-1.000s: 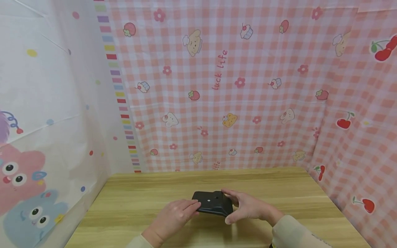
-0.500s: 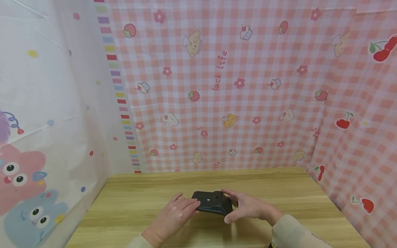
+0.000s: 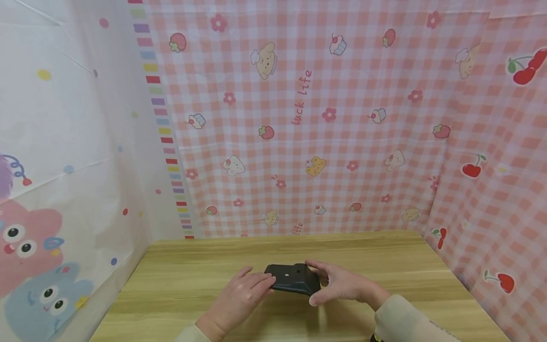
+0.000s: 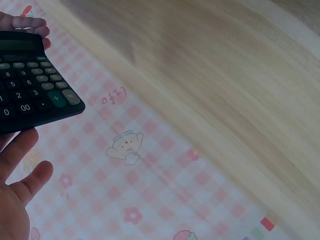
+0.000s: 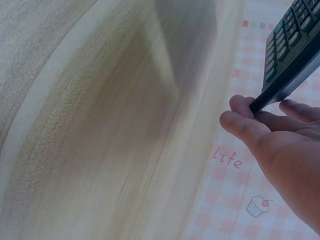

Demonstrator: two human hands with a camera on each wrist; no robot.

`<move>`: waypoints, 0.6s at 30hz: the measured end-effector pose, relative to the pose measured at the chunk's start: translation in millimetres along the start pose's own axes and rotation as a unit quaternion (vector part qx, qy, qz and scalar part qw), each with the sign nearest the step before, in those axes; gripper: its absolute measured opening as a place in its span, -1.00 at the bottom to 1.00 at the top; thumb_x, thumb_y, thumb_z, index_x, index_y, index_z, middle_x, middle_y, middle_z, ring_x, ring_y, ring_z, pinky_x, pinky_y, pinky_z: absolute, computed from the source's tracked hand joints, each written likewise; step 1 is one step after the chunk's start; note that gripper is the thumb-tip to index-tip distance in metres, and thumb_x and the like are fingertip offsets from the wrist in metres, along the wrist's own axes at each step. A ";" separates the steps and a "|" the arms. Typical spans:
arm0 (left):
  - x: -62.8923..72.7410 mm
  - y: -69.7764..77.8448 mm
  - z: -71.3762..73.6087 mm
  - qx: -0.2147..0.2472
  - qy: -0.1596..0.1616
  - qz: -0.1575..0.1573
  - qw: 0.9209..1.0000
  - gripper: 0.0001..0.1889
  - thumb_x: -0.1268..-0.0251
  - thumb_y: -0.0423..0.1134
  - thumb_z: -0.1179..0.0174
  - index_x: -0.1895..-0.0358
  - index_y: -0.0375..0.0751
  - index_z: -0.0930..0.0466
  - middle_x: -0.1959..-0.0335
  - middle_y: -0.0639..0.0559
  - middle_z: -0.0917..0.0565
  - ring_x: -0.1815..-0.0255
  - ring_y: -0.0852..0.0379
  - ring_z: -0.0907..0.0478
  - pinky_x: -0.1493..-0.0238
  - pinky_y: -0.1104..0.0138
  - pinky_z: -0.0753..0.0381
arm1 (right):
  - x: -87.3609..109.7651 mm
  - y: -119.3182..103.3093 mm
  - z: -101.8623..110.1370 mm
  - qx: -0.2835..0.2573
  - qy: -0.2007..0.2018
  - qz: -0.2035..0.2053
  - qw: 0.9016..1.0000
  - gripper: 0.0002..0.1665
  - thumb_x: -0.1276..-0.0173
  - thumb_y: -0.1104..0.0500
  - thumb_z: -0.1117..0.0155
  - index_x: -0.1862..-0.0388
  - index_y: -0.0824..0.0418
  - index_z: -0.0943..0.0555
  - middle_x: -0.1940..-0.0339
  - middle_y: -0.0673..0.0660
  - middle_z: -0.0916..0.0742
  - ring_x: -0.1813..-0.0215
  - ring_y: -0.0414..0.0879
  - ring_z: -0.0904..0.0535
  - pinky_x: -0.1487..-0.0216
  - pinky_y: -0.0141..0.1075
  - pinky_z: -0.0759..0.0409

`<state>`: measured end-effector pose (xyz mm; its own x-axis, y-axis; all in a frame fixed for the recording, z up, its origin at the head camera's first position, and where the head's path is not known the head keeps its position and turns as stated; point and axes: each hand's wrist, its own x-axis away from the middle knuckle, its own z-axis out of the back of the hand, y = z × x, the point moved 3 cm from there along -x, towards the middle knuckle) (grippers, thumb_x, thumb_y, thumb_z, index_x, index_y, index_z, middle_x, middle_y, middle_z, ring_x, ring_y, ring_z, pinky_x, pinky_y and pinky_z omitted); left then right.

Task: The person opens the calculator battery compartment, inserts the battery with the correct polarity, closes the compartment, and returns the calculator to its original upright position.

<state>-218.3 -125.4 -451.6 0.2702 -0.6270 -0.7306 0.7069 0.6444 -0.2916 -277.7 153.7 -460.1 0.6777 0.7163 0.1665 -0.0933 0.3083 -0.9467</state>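
A black calculator [image 3: 289,277] is held above the table, its plain back toward the head view and its keys facing away. In the left wrist view the calculator [image 4: 35,85] shows grey keys, a green plus key and a display. My left hand [image 3: 240,295] holds its left end by the fingertips, with one finger sticking out away from it; this left hand [image 4: 15,200] is partly cut off in its wrist view. On the other end, my right hand [image 3: 342,285] grips with thumb and fingers spread around the thicker part. The right wrist view shows that right hand [image 5: 285,145] at the calculator's edge.
A wood-grain table [image 3: 205,266] lies beneath both hands. Behind it hangs a pink checked cloth [image 3: 299,152], which continues on the right side. A white cloth with cartoon figures [image 3: 85,166] covers the left side.
One finger of my left hand has lifted away from the others. The calculator and my right hand stay almost in place.
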 end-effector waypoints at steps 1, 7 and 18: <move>-0.5 0.1 0.0 0.001 0.001 0.000 1.000 -0.39 -0.82 0.05 0.30 0.02 -0.10 -0.82 0.12 0.12 -0.87 0.11 0.23 -0.83 -0.03 0.08 -0.84 | 0.2 -0.1 0.1 -0.004 -0.001 -0.001 1.000 0.34 -0.29 0.00 -0.60 -0.78 0.34 0.04 -0.62 0.40 -0.46 -0.54 0.22 -0.50 -0.36 -0.16 -0.61; -3.1 0.4 0.4 0.007 0.004 0.008 1.000 -0.39 -0.81 0.06 0.29 0.04 -0.10 -0.83 0.14 0.11 -0.88 0.15 0.24 -0.83 0.04 0.11 -0.85 | 1.3 0.0 1.5 -0.012 0.006 -0.016 1.000 0.32 -0.31 0.01 -0.59 -0.78 0.34 0.03 -0.59 0.39 -0.49 -0.43 0.13 -0.56 -0.33 -0.12 -0.64; -2.0 -2.5 -1.5 0.043 0.022 0.035 0.998 -0.45 -0.76 0.03 0.20 0.05 -0.16 -0.82 0.15 0.04 -0.89 0.24 0.24 -0.84 0.24 0.34 -0.77 | 4.3 -2.9 5.5 -0.010 0.017 -0.029 0.999 0.28 -0.39 -0.22 -0.51 -0.76 0.34 -0.05 -0.62 0.45 -0.44 -0.58 0.23 -0.47 -0.52 0.15 -0.52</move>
<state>-221.6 -125.2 -450.3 0.2920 -0.5609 -0.7747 0.7413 0.6445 -0.1872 -278.6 159.3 -455.1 0.7057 0.6762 0.2115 -0.0389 0.3351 -0.9414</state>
